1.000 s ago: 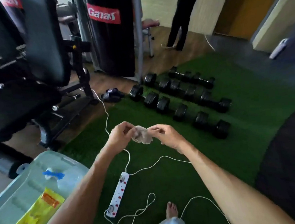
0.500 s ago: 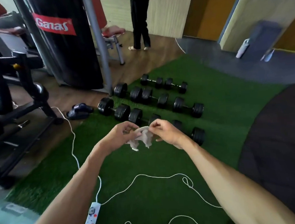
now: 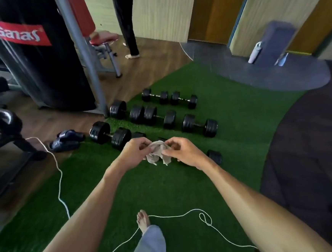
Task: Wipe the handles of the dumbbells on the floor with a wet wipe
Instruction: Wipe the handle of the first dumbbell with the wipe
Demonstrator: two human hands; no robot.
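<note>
1. Above the green turf (image 3: 166, 185), at chest height, the left hand (image 3: 135, 154) and right hand (image 3: 185, 154) hold a crumpled wet wipe (image 3: 157, 153) between them. Each hand pinches one side with thumb and fingertips, and the wipe's loose corners hang down.
2. The dumbbells (image 3: 160, 116) lie in rows on the turf just ahead of and below both hands, well clear of the wipe. No handle is being touched.
3. Their long axes run roughly left to right across the view, so each handle lies crosswise to the forearms.
4. The nearest row sits directly under the hands and is partly hidden by them. One dumbbell (image 3: 110, 133) shows to the left of the left hand, and a black end weight (image 3: 215, 156) shows beside the right wrist.
5. Judged from this, the wipe looks about to be spread out, and reaching a handle calls for a downward, forward reach; neither hand is clearly nearer.
6. A white cord (image 3: 178, 216) trails across the turf by the bare foot (image 3: 143, 221).
</note>
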